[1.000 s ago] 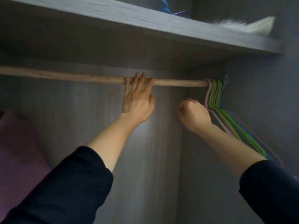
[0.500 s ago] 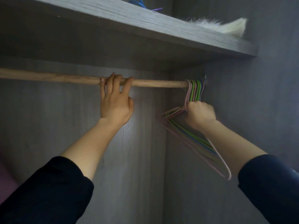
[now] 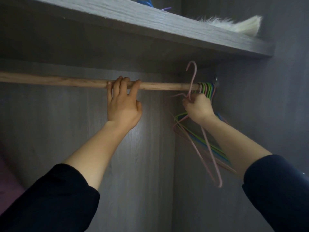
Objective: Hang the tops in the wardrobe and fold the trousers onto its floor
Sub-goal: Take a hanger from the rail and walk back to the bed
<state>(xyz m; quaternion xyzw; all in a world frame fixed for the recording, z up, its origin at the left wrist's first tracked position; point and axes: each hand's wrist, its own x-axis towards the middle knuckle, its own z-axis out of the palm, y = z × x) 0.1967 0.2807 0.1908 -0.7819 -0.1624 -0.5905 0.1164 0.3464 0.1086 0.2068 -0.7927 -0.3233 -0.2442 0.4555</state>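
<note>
Wardrobe rail (image 3: 66, 82) under the grey shelf (image 3: 150, 22): my left hand (image 3: 122, 108) curls over it, my right hand (image 3: 198, 108) pinches a pink hanger (image 3: 193, 77), seemingly unhooked in this dimness.

We're gripping the round wooden hanging rail (image 3: 66, 80) mid-span with our left hand (image 3: 122, 108), fingers hooking over its top. Our right hand (image 3: 199, 108) is sitting to the right, just below the rail, pinching the neck of a thin pink wire hanger (image 3: 193, 77). Its hook is standing above the rail and its body is hanging down left of our right forearm. A bunch of green, blue and pink wire hangers (image 3: 207, 87) is hanging at the rail's right end, by the side wall, behind the right hand. A grey wood-grain shelf (image 3: 150, 19) is running above the rail, carrying a white furry item (image 3: 242, 26) on its right part.
</note>
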